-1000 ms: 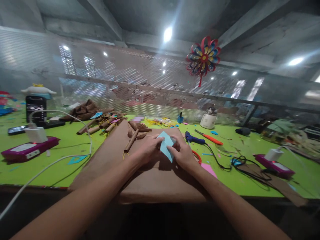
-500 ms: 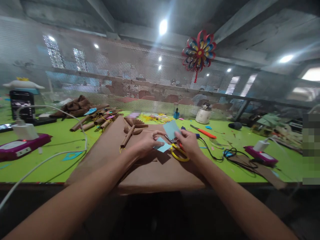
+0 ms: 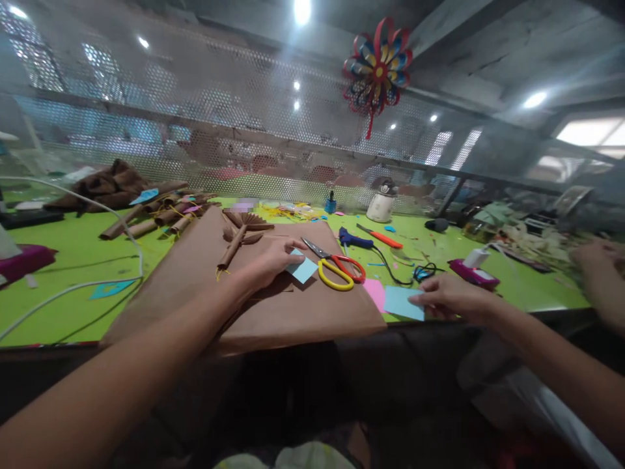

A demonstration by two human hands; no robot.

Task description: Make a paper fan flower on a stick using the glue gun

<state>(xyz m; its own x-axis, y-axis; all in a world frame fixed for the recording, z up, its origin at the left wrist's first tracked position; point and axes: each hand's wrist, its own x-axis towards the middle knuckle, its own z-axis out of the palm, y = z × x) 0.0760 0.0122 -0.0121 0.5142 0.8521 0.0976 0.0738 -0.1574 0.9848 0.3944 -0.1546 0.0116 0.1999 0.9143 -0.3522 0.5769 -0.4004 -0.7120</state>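
My left hand [image 3: 274, 262] is closed on a small light-blue paper piece [image 3: 303, 270], pinched by its edge over the brown board [image 3: 303, 319]. Farther right, my right hand [image 3: 446, 297] pinches a larger light-blue paper sheet [image 3: 403, 303] low over the green table, against a pink paper sheet [image 3: 374, 293]. Scissors [image 3: 336, 272] with one yellow and one red handle lie on the board between my hands, blades pointing away to the left. Left of them rests a brown folded-paper figure [image 3: 239, 238] tied with yellow string.
Behind the scissors lies a blue glue gun [image 3: 356, 240] with a black cord, beside an orange-handled cutter [image 3: 385, 240]. Brown paper rolls [image 3: 161, 218] are piled at left. A white cable [image 3: 97, 202] crosses there. Another person's hand [image 3: 598, 260] appears at far right.
My right hand has moved right, off the board, carrying the larger blue sheet. That uncovers the scissors. My left hand still holds the small piece. The view has turned slightly right and down.
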